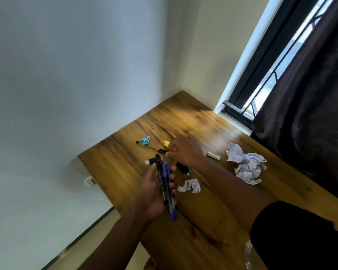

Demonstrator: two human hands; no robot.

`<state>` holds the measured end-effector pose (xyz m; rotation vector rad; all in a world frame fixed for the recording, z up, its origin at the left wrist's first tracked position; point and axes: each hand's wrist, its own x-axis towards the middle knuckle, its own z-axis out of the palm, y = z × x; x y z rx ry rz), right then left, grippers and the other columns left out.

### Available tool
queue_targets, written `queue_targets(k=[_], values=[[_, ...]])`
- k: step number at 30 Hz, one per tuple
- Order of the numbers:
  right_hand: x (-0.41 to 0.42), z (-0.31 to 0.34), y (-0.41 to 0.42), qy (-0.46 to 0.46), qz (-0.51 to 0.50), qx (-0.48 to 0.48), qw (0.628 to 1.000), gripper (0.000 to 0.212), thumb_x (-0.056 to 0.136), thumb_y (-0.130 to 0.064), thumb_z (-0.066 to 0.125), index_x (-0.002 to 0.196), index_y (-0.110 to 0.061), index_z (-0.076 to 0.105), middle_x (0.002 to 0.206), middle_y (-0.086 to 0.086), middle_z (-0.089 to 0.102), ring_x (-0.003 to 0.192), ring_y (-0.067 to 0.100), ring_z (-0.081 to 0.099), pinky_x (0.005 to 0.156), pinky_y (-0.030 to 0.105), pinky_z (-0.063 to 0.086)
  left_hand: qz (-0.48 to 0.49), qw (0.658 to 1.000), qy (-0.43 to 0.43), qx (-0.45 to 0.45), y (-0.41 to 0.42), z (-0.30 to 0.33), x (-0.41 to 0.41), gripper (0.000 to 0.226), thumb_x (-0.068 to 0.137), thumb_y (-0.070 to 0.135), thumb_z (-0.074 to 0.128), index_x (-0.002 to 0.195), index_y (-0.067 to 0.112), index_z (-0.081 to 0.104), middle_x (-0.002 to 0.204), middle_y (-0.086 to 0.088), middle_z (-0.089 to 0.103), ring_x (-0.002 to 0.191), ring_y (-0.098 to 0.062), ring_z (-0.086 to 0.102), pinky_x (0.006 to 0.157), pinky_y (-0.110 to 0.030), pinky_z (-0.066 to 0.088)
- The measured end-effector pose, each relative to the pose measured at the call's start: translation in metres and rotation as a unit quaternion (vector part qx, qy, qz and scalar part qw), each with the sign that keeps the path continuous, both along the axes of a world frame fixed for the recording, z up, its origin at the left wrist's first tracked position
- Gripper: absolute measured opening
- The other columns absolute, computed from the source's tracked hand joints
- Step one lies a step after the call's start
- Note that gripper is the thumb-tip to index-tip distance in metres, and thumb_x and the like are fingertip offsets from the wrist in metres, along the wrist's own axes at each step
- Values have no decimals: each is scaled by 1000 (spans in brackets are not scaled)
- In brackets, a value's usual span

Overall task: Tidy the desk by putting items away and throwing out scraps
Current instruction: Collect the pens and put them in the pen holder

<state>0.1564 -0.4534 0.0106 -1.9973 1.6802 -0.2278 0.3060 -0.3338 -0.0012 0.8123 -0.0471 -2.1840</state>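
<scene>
A wall socket (89,181) sits on the wall to the left of the table (213,221), below the level of its left edge.

Near the far left part of the table lies a blue crumpled scrap (145,140), touching the far end of a clear pen (151,147) that lies flat on the surface. A small white-and-black cap (149,162) lies just beside the pen bundle, on its left.

The left hand (154,193) is over the left part of the table, palm up, fingers curled round a bundle of pens (167,189); the bundle holds black-capped and blue-capped pens, with the tips pointing toward the near edge.

A yellow scrap (166,143) lies just beside the right hand's knuckles, on the far side. The right hand (183,152) reaches across the middle of the table, fingers curled downward, fingertips pinching the black end of the clear pen. Whether the pen is lifted cannot be told.

A small black object (183,169) lies partly under the right wrist. A small white paper ball (190,185) lies near the bundle, toward the near edge. A short white cylinder (213,155) lies right of the right hand. A large crumpled white paper (246,164) lies near the right edge, close to a dark curtain (310,94) that hangs beside the window (271,75).
</scene>
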Motion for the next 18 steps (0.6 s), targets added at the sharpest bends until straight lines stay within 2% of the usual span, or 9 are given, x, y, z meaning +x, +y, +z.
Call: queue_targets(k=[3, 7, 10, 12, 14, 18], values=[[8, -3, 3, 89, 33, -63, 993, 23, 88, -46, 73, 103, -29, 69, 93, -9, 62, 85, 10, 58, 77, 37, 55, 9, 1000, -1, -4, 4, -1, 9, 63, 101, 61, 43, 129, 8, 60, 89, -3, 55, 71, -14, 50, 67, -30, 44], [13, -2, 5, 82, 2, -71, 994, 13, 89, -38, 73, 97, -29, 68, 91, -9, 62, 84, 10, 60, 73, 34, 56, 15, 1000, -6, -8, 7, -2, 14, 65, 102, 62, 42, 132, 8, 59, 90, -4, 56, 72, -15, 51, 67, -31, 45], [10, 3, 5, -24, -79, -49, 995, 14, 86, -33, 78, 97, -30, 69, 89, -12, 67, 83, 4, 63, 72, 29, 55, 13, 1000, -5, -11, 9, -3, 15, 64, 102, 62, 41, 131, 8, 60, 91, -4, 57, 72, -15, 53, 68, -31, 46], [3, 9, 5, -130, -147, -36, 980, 15, 82, -25, 82, 94, -29, 72, 87, -12, 71, 82, 0, 65, 71, 23, 53, 6, 1000, 2, -16, 11, -2, 14, 63, 102, 63, 41, 128, 8, 61, 92, -4, 57, 74, -15, 54, 71, -31, 45], [-7, 20, 5, -242, -200, -16, 949, 16, 81, -18, 83, 92, -25, 74, 88, -9, 74, 85, 3, 68, 69, 19, 52, -5, 1000, 12, -17, 13, 0, 11, 62, 103, 63, 40, 122, 9, 64, 93, -4, 57, 75, -15, 54, 73, -31, 44], [-37, 45, 14, -451, -264, 33, 852, 14, 87, -9, 76, 99, -15, 76, 93, 1, 75, 81, 12, 66, 58, 20, 48, -34, 999, 23, -15, 18, 4, -5, 60, 102, 63, 42, 122, 10, 64, 94, -4, 57, 77, -15, 55, 75, -31, 45]])
